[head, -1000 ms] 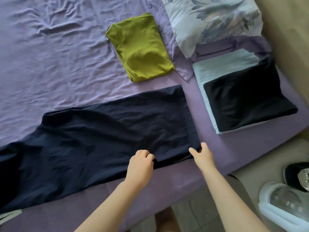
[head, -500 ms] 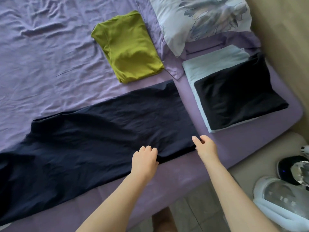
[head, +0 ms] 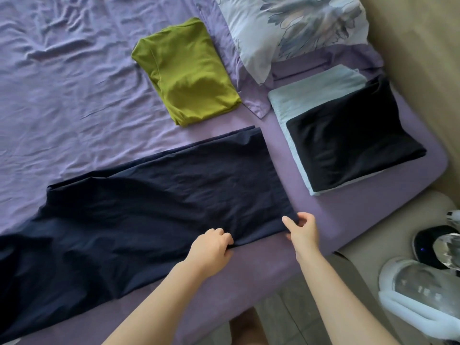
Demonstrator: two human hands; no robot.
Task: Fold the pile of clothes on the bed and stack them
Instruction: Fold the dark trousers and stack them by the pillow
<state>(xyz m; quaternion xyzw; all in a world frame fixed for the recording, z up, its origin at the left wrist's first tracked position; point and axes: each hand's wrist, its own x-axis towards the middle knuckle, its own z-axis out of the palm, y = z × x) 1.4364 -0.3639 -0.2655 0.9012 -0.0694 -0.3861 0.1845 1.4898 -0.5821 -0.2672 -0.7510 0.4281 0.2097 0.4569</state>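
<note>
Navy garment near green stack

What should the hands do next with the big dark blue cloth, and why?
Probably lift the near right end and carry it over toward the far left end, folding it in half. Both hands already hold that end: the left hand grips the near edge, and the right hand pinches the corner. The dark blue garment lies long and flat, much longer than the folded black piece on the stack.

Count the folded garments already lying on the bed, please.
3: a green top beside the pillow, and a black garment stacked on a light blue one near the bed's right corner. More could be hidden beneath that stack.
</note>
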